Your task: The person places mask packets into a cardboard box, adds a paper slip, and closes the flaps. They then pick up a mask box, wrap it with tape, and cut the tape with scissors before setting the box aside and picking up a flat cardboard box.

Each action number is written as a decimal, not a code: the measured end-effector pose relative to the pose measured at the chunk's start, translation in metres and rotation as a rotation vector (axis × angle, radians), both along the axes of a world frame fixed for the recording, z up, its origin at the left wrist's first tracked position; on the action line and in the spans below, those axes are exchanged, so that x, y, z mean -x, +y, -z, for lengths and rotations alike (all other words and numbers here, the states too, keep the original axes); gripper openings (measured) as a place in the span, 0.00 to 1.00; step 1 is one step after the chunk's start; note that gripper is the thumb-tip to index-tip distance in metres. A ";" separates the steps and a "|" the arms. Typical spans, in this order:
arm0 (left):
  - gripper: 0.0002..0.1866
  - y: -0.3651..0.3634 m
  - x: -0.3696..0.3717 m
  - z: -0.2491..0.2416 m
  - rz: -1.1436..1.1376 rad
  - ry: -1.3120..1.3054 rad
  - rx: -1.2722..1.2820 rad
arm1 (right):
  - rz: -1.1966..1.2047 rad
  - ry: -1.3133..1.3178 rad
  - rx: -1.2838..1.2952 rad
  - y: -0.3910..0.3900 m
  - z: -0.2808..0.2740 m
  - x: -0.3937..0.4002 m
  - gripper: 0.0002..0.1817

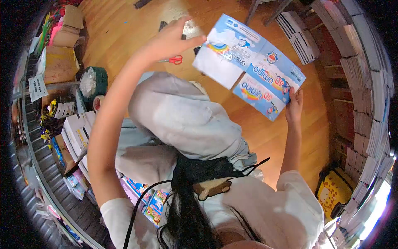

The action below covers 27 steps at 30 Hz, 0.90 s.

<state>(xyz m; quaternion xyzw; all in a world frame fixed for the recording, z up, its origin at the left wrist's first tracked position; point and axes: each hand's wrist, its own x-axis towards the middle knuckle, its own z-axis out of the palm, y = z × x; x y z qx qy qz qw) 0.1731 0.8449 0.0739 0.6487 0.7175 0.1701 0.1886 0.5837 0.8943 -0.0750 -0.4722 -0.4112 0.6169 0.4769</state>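
Observation:
My right hand (295,106) grips the lower right edge of a light-blue printed carton (269,62), thumb on its face. The carton is opened out fairly flat, with rainbow and cartoon pictures, a blank white panel at its left and a slit between two panels. It is held up over the floor, past my knees. My left hand (172,39) has thumb and fingers spread apart, the thumb tip right at the carton's left edge. Red-handled scissors (175,60) lie on the floor below my left hand, partly hidden by it.
Stacked flat cardboard (360,95) lines the right side. A yellow spotted case (333,193) stands at lower right. On the left are a metal rack (31,137), a green bin (99,79) and a white box (76,130). Colourful packs (155,203) lie beside my legs.

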 end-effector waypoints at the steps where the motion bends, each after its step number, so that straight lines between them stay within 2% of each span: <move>1: 0.38 0.008 0.005 0.010 -0.038 -0.112 0.133 | -0.008 0.043 0.012 -0.003 -0.016 0.003 0.15; 3: 0.41 0.018 0.016 0.023 -0.113 -0.333 0.407 | -0.056 0.102 0.009 -0.003 -0.031 0.007 0.15; 4: 0.40 0.018 0.004 0.011 -0.128 -0.491 0.468 | -0.076 0.135 0.007 -0.002 -0.032 0.005 0.16; 6: 0.39 0.004 -0.021 -0.013 -0.158 -0.806 0.593 | -0.054 0.039 0.080 -0.001 -0.027 0.013 0.18; 7: 0.32 0.001 -0.025 0.000 -0.167 -0.949 0.485 | -0.043 -0.015 0.121 0.001 -0.023 0.018 0.19; 10: 0.25 -0.002 -0.016 0.017 -0.294 -0.958 0.387 | -0.190 -0.371 0.347 0.016 0.012 0.028 0.23; 13: 0.23 -0.014 -0.007 0.024 -0.348 -0.897 0.345 | -0.237 -0.675 0.077 0.069 0.197 -0.055 0.26; 15: 0.23 -0.020 -0.001 0.026 -0.427 -0.900 0.302 | 0.017 -1.037 0.044 0.091 0.227 -0.092 0.29; 17: 0.24 -0.023 0.002 0.024 -0.526 -0.902 0.262 | 0.103 -1.109 -0.023 0.110 0.226 -0.119 0.34; 20: 0.23 -0.022 0.008 0.027 -0.543 -0.978 0.273 | 0.115 -0.895 0.066 0.125 0.263 -0.146 0.37; 26: 0.23 -0.021 0.014 0.031 -0.552 -0.950 0.266 | -0.077 -1.540 -0.340 0.148 0.321 -0.156 0.32; 27: 0.23 -0.019 0.011 0.029 -0.552 -0.949 0.259 | -0.040 -1.362 -0.163 0.147 0.320 -0.156 0.30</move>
